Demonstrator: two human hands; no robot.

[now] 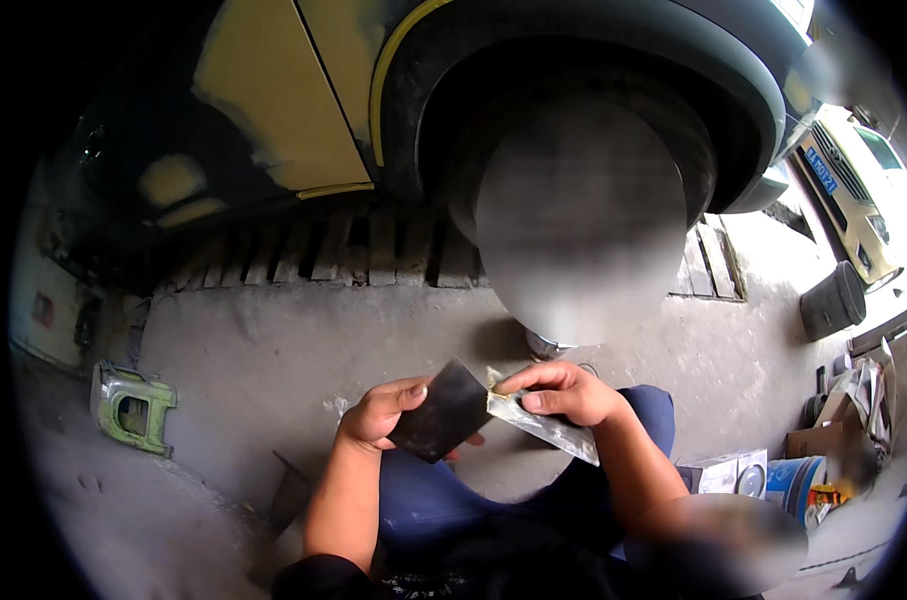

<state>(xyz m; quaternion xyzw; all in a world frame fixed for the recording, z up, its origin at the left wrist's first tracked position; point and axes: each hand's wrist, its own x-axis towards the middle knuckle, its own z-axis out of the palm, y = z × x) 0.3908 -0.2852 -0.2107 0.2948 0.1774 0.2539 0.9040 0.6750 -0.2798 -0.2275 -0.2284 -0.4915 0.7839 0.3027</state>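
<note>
My left hand is closed on a dark, flat, four-cornered plate, its thumb on the upper face and fingertips showing under the lower edge. To its right, my right hand grips a thin putty scraper smeared with pale filler. A yellowish lump of filler sits at the scraper's left edge, close to the dark plate; whether the two touch I cannot tell. Both hands are over my knees, in front of a dark vehicle body with tan filler patches.
A blurred round area covers the wheel arch. Below it stands a metal can. A green plastic stool is at the left. Slatted grating runs under the vehicle. At right are a dark bin, a blue bucket, cardboard and a parked pale car.
</note>
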